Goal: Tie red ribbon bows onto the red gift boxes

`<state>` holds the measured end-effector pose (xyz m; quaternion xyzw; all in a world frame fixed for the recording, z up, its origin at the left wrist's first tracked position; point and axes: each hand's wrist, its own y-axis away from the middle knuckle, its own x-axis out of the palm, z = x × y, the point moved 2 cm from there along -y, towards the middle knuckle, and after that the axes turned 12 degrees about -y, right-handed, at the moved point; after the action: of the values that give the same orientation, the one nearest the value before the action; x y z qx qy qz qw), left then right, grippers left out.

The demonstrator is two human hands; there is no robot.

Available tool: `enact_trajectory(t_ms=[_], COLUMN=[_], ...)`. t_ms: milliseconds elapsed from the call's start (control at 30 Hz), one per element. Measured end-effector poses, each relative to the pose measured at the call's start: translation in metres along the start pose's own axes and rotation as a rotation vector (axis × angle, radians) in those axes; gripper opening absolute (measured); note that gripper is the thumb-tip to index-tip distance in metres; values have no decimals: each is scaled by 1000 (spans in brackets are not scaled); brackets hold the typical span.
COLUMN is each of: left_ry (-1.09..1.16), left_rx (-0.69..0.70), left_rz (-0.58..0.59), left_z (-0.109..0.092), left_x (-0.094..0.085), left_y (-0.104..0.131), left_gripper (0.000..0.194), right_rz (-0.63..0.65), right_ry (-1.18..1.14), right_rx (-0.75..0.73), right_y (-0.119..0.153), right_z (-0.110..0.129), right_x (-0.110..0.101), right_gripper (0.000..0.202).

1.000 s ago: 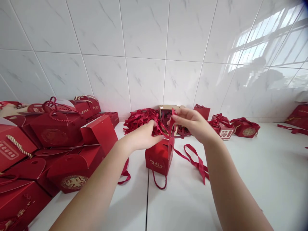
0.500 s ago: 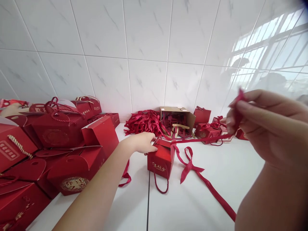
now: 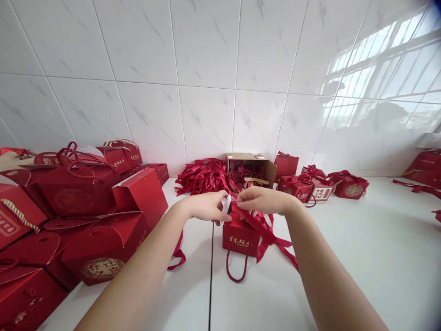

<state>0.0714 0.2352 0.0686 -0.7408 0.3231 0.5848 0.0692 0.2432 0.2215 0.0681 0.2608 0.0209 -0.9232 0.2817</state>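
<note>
A small red gift box [image 3: 239, 238] with gold lettering stands on the white table in front of me, its dark red cord handle [image 3: 237, 278] hanging down the near side. My left hand [image 3: 209, 207] grips the box's top flap, whose white inner side shows. At the top of the box my right hand [image 3: 260, 201] is closed in a pinch on a red ribbon [image 3: 253, 223]. The ribbon runs over the box's right side, where a looped length of it lies on the table. My fingers partly hide the box's top.
Many red gift boxes [image 3: 82, 184] are piled at the left, a person's arm [image 3: 14, 160] behind them. A heap of red ribbons [image 3: 203, 177] and an open cardboard box [image 3: 268, 168] stand by the tiled wall. Ribbon-tied boxes [image 3: 349, 185] sit at the back right.
My right hand has come from the far right, where it held the ribbon stretched out, in to the box top. The ribbon has slackened. The box has turned slightly, and its flap is lifted.
</note>
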Motion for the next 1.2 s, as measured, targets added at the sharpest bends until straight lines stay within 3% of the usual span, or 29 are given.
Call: enact_trajectory(t_ms=[233, 433, 567, 767, 933, 1200], left_ry=[-47, 2, 42, 166, 185, 137], left_rx=[50, 92, 106, 160, 211, 211], left_rz=[26, 68, 27, -142, -223, -230], left_z=[-8, -3, 3, 9, 12, 11], left_x=[1, -2, -7, -5, -2, -2], left_y=[4, 6, 7, -6, -12, -12], left_gripper=[49, 70, 51, 26, 22, 22], right_rz=[-42, -31, -51, -57, -2, -28], right_ry=[-50, -8, 40, 18, -60, -41], right_rx=[80, 63, 43, 27, 28, 35], right_y=[-7, -5, -5, -7, -7, -9], right_z=[-10, -7, -6, -7, -10, -10], right_x=[1, 1, 0, -2, -3, -2], right_gripper=[12, 11, 11, 16, 16, 13])
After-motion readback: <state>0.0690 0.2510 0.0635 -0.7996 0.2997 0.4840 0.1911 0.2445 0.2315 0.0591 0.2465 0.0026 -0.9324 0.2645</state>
